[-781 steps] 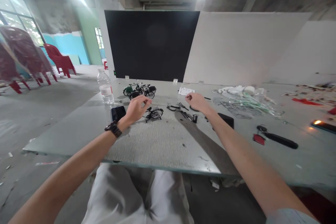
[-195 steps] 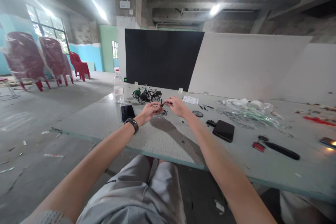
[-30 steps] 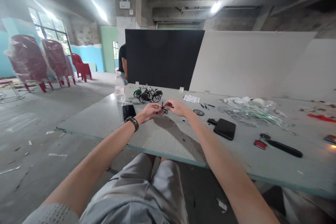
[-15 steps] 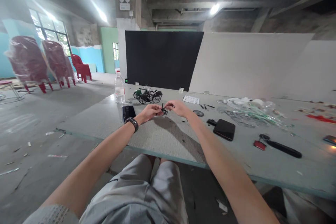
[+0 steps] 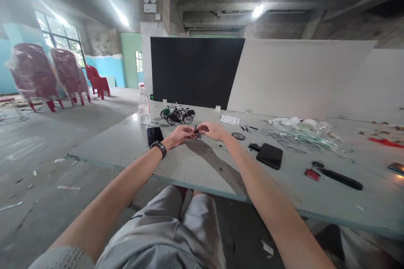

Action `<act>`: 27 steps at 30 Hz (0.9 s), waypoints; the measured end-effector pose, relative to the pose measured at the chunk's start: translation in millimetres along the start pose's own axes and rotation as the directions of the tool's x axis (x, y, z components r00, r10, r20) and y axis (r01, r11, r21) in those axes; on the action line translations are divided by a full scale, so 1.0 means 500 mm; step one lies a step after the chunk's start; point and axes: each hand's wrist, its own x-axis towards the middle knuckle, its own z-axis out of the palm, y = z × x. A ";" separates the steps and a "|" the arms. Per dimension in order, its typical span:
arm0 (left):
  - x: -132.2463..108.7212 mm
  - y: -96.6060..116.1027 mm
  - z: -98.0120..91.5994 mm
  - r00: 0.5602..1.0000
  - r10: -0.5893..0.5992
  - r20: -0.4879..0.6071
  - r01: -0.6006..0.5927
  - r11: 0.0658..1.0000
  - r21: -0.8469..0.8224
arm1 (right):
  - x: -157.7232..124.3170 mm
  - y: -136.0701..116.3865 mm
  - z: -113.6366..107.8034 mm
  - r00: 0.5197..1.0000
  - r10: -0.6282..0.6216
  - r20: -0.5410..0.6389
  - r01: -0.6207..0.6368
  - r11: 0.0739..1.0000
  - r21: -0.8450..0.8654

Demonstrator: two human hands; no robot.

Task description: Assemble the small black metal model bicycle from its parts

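Note:
Between my two hands is a small black model bicycle part (image 5: 198, 133), held just above the table. The fingers of my left hand (image 5: 182, 134) are closed on its left side. My right hand (image 5: 212, 130) is closed in a pinch at the part's upper right; whether a smaller piece sits in those fingertips is too small to tell. Behind my hands stand several finished-looking miniature bicycles (image 5: 178, 115), black and green. A thin round wheel (image 5: 238, 135) lies flat to the right of my right hand.
A water bottle (image 5: 144, 107) and a phone (image 5: 154, 135) are on the left. Rightward lie a paper sheet (image 5: 229, 119), a black flat case (image 5: 269, 155), plastic bags with part frames (image 5: 306, 128), and a black-handled tool (image 5: 342, 179). A black panel (image 5: 195, 71) rises behind the table.
My right hand has shifted slightly left and closer to the black part. My left hand keeps its hold in nearly the same place.

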 end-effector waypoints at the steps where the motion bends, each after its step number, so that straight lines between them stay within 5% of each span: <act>1: -0.001 0.001 -0.001 1.000 -0.002 0.011 0.002 1.000 0.014 | -0.002 -0.002 -0.002 1.000 0.008 0.001 -0.008 1.000 -0.008; 27: -0.002 0.002 0.002 1.000 -0.003 -0.031 0.003 1.000 0.003 | -0.005 -0.004 -0.013 0.999 -0.045 -0.023 0.044 0.998 -0.052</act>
